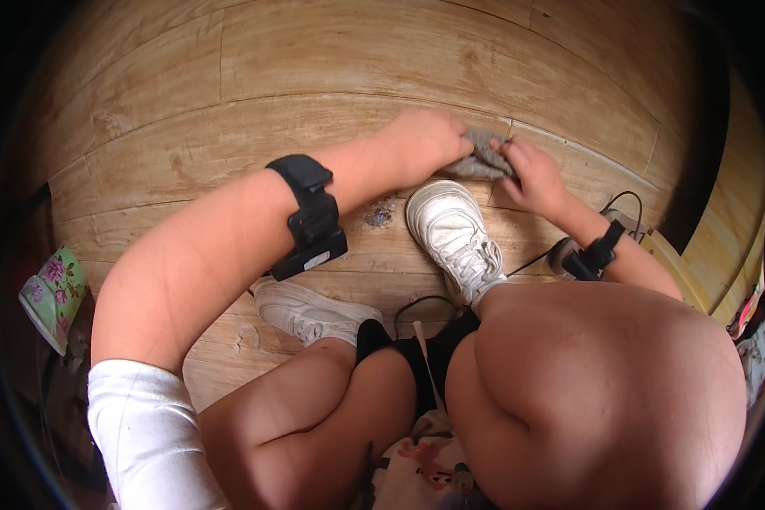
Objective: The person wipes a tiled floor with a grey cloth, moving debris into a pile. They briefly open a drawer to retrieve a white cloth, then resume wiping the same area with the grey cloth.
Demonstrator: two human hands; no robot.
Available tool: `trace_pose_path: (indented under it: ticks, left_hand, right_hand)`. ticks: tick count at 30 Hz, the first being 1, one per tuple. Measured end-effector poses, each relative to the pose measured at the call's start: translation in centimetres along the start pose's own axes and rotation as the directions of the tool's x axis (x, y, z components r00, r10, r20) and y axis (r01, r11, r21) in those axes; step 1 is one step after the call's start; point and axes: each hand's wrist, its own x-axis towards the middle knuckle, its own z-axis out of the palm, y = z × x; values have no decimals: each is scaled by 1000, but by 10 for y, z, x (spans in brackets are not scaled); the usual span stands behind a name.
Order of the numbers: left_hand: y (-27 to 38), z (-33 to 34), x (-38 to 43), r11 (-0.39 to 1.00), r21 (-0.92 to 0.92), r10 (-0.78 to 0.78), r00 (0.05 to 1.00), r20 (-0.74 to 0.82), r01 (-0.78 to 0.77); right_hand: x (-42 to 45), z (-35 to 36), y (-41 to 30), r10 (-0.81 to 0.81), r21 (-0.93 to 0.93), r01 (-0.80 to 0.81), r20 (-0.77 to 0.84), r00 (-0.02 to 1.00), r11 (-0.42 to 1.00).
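Observation:
A piece of ribbed grey-brown cloth is bunched between my two hands, low over the wood-plank floor and just beyond the toe of my right white sneaker. My left hand grips its left end with curled fingers. On the other side, my right hand pinches the cloth between thumb and fingers. The folds and my fingers hide part of it, so its exact kind is unclear. Both forearms wear black straps with small devices, the left one and the right one.
My left white sneaker rests on the plank floor. A dark worn patch marks the floor between my left forearm and right shoe. Black cable loops near my feet. At far left stands a green floral container; yellowish wooden furniture borders the right.

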Motion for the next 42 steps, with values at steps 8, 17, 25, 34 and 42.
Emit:
trace_pose_path:
  ticks: [8, 17, 25, 34, 42]
  left_hand:
    - [-27, -54, 8, 978, 35, -195, 966, -172, 204]
    - [-71, -60, 24, 915, 348, -71, 931, -358, 203]
    - [-29, -24, 21, 1000, 1, -18, 997, -77, 19]
    - [13, 12, -2, 997, 9, 80, 989, 124, -82]
    - [30, 29, 16, 970, 194, 128, 988, 92, -144]
  right_hand:
    - [70, -74, 23, -193, -270, 136, -194, 962, 953]
    - [146, -104, 54, -179, -483, 81, -161, 971, 872]
    - [31, -36, 38, -60, -316, -10, -211, 976, 949]
    - [-39, 14, -12, 86, -142, -110, -166, 982, 984]
    - [-29, -5, -14, 214, -140, -216, -32, 976, 966]
